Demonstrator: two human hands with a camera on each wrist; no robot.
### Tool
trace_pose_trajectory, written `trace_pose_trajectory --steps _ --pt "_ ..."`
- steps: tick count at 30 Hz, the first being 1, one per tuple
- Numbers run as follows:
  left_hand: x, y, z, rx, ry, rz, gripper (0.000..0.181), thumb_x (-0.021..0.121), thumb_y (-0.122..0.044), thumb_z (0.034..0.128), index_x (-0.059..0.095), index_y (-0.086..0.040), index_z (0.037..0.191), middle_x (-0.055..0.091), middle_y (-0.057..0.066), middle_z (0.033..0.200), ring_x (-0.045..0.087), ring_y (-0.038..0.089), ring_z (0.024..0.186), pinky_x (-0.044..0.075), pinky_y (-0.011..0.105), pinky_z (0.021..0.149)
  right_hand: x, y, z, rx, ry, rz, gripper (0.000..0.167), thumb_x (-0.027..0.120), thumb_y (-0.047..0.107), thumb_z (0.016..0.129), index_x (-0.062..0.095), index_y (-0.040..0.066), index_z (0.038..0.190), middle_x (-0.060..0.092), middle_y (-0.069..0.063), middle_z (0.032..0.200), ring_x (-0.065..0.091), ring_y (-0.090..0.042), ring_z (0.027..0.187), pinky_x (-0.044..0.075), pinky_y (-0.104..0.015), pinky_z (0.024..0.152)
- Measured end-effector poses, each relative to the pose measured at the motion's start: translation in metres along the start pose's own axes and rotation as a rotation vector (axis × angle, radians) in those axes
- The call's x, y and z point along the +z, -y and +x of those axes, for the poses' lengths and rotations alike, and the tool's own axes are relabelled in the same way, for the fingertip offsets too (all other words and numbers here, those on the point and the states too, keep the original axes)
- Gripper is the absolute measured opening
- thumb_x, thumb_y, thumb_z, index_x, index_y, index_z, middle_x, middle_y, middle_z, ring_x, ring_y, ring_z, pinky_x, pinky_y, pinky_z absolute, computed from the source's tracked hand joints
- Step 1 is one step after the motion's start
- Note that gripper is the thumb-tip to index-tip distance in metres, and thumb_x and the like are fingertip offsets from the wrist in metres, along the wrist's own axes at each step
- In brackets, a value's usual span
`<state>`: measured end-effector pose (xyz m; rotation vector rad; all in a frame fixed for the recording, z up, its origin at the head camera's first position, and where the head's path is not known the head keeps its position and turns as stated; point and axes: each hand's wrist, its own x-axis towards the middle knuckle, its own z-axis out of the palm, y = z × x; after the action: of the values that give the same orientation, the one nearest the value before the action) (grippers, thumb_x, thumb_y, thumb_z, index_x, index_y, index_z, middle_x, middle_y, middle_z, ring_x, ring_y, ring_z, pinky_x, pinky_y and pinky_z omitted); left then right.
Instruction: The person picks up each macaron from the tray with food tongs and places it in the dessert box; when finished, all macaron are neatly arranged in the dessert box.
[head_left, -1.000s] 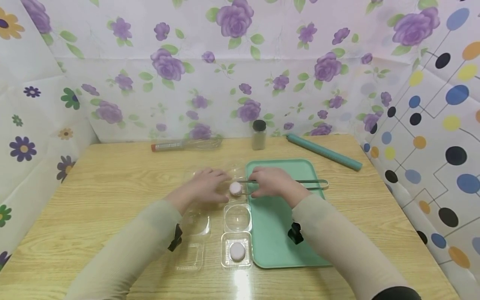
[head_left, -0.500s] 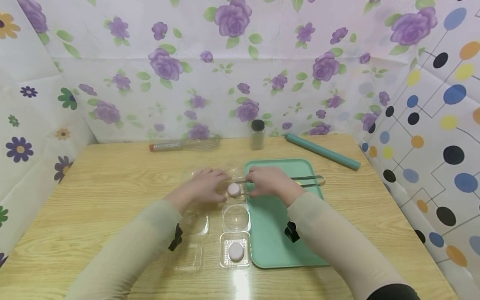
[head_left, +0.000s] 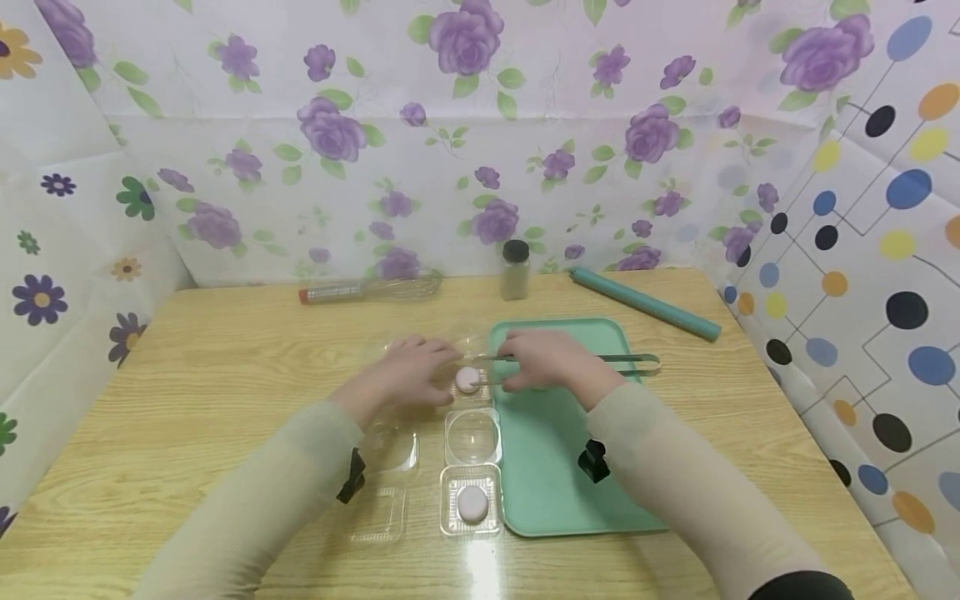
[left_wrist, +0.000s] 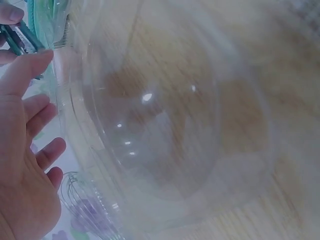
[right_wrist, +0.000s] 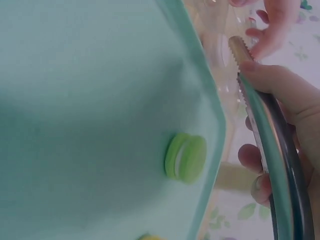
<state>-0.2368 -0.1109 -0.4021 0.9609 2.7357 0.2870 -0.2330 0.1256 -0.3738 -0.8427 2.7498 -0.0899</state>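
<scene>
Rightward shifts your right hand [head_left: 546, 358], and the tongs [head_left: 630, 358] with it — the loop end sits a touch farther past the tray's edge than half a second ago, and the nearer tip now shows across the pale macaron [head_left: 468, 380] where it had ended at its side. Your left hand and that macaron look unmoved.

You've got the tongs gripped between thumb and fingers, long axis running nearly level from side to side, tips to the left, loop to the right. Their arms stand apart, the farther one passing just beyond the macaron; whether metal touches it, you can't tell from here. That macaron lies in a clear container [head_left: 483, 397], just left of the green tray [head_left: 540, 475].

Your left hand [head_left: 408, 373] is just left of it, fingers loosely spread, palm showing in the left wrist view — contact with the plastic can't be made out.

Below, nearer you, a second macaron [head_left: 472, 504] lies in its own clear base [head_left: 448, 523]. On the tray, a green macaron [right_wrist: 186, 157] is near the rim. At the back: whisk [head_left: 371, 289], dark-capped jar [head_left: 515, 273], and teal rod [head_left: 645, 304] slanting.
</scene>
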Motion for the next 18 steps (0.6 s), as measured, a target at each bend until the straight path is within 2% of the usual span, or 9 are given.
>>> trace_pose_trajectory --steps 8,18 --pt "-0.01 0.001 -0.011 0.016 -0.039 -0.04 0.071 0.068 -0.041 0.0814 0.042 -0.012 0.141 0.041 0.008 0.144 0.033 0.034 0.13 0.018 0.053 0.109 -0.005 -0.02 -0.02 0.005 -0.038 0.084 0.05 0.07 0.039 0.081 0.062 0.012 0.123 0.057 -0.002 0.118 0.057 -0.02 0.105 0.048 -0.04 0.088" --pt "-0.02 0.024 -0.038 -0.016 -0.065 -0.053 0.075 0.069 -0.043 0.0786 0.043 -0.009 0.14 0.041 0.013 0.143 0.03 0.038 0.132 0.014 0.059 0.108 0.004 -0.049 -0.044 0.013 -0.094 0.096 0.051 0.072 0.038 0.079 0.064 0.009 0.119 0.059 -0.004 0.109 0.059 -0.021 0.096 0.049 -0.04 0.081"
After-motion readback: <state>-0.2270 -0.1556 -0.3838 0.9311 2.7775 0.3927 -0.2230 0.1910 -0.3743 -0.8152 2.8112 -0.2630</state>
